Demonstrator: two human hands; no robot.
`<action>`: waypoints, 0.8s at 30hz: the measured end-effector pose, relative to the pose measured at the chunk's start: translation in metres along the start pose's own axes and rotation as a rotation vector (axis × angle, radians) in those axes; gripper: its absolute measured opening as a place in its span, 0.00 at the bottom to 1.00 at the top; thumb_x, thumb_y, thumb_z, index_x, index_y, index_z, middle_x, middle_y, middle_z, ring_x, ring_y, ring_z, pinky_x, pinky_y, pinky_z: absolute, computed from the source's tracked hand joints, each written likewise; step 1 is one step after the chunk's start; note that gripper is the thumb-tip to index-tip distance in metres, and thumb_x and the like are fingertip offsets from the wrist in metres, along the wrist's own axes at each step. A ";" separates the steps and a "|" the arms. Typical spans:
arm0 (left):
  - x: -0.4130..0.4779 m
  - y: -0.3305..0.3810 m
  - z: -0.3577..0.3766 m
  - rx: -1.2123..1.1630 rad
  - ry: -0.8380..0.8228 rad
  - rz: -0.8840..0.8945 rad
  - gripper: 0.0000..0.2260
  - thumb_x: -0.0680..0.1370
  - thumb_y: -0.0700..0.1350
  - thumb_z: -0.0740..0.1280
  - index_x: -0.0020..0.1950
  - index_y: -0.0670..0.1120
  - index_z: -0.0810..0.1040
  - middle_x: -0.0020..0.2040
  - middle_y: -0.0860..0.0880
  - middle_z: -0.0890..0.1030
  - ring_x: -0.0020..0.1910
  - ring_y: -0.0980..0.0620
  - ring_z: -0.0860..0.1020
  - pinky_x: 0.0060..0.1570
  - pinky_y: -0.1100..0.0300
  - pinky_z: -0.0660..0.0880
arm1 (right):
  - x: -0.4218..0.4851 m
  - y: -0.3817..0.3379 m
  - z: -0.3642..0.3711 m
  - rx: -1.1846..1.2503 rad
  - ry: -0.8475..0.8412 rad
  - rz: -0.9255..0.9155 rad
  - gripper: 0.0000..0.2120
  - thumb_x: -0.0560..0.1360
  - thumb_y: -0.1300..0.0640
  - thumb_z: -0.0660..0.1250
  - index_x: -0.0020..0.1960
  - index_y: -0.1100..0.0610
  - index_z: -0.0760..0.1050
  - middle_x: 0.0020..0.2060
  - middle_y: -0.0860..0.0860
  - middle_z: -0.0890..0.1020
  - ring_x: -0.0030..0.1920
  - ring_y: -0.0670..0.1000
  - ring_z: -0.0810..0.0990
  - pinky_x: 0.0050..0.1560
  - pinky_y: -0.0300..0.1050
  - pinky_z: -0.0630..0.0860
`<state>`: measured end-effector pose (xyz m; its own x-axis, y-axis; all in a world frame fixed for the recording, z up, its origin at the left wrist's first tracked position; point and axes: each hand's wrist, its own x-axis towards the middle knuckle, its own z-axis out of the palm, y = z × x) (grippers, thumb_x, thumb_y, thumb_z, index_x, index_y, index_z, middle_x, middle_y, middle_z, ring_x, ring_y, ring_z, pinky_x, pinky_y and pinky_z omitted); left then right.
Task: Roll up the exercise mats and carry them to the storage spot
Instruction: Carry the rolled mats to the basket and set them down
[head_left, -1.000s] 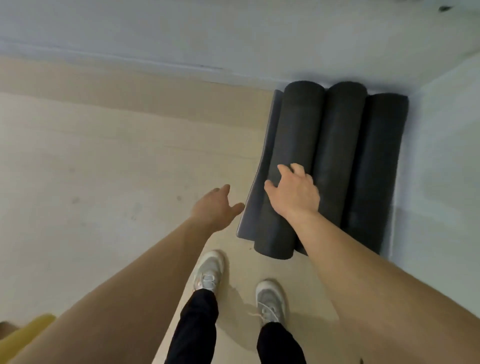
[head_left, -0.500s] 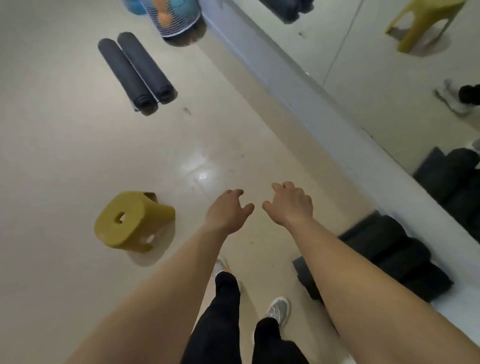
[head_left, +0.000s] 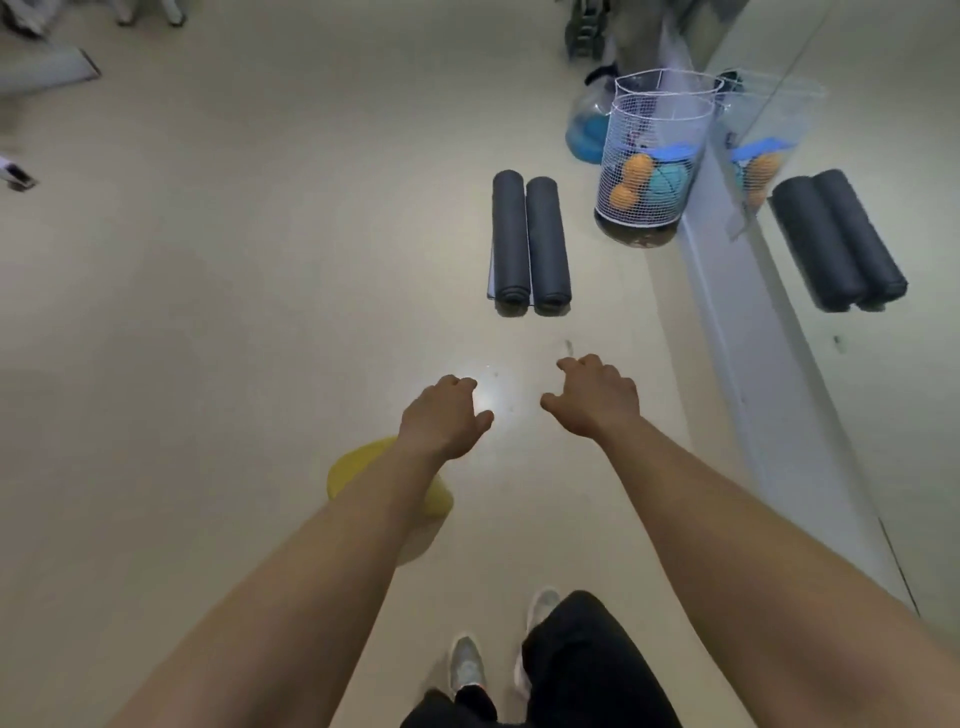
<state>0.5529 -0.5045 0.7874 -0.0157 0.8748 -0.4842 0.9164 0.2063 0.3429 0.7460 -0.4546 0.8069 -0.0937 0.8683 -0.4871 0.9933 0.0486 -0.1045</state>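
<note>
Two dark grey rolled mats lie side by side on the pale floor ahead: the left roll (head_left: 508, 236) and the right roll (head_left: 546, 244), their ends facing me. My left hand (head_left: 442, 420) and my right hand (head_left: 595, 401) are stretched out in front, both empty with fingers loosely curled and apart. Both hands hover well short of the rolls, above bare floor. The mirror on the right wall shows a reflection of the two rolls (head_left: 836, 241).
A white wire basket (head_left: 652, 156) with orange and blue balls stands by the mirror wall, past the rolls. A yellow stool (head_left: 353, 465) sits under my left forearm. A grey baseboard (head_left: 748, 332) runs along the right. My feet are at the bottom.
I have turned away from the three stacked mats in the corner; they are out of view. The two rolled mats and the basket are now ahead and closer. My right hand left the stacked roll.
</note>
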 end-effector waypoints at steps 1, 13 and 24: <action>0.020 -0.006 -0.016 -0.009 0.005 -0.014 0.25 0.82 0.56 0.62 0.77 0.47 0.66 0.74 0.46 0.70 0.70 0.44 0.72 0.62 0.49 0.73 | 0.023 -0.008 -0.013 -0.011 0.006 -0.013 0.29 0.80 0.42 0.61 0.78 0.51 0.64 0.72 0.55 0.70 0.69 0.59 0.71 0.64 0.55 0.69; 0.316 -0.023 -0.216 -0.097 0.053 -0.188 0.26 0.82 0.56 0.62 0.79 0.48 0.65 0.75 0.47 0.68 0.68 0.45 0.74 0.62 0.49 0.74 | 0.356 -0.070 -0.184 -0.056 -0.002 -0.112 0.19 0.77 0.44 0.62 0.64 0.54 0.72 0.60 0.55 0.74 0.58 0.60 0.76 0.54 0.54 0.69; 0.616 -0.060 -0.364 0.105 -0.050 -0.009 0.26 0.82 0.55 0.61 0.79 0.48 0.65 0.74 0.48 0.69 0.69 0.46 0.73 0.62 0.50 0.74 | 0.618 -0.142 -0.263 0.231 -0.083 0.122 0.24 0.77 0.45 0.64 0.71 0.52 0.70 0.65 0.55 0.73 0.63 0.59 0.75 0.60 0.54 0.69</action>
<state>0.3424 0.1820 0.7617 -0.0070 0.8495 -0.5275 0.9531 0.1653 0.2535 0.5643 0.2046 0.7488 0.0111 0.8170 -0.5765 0.9567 -0.1763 -0.2315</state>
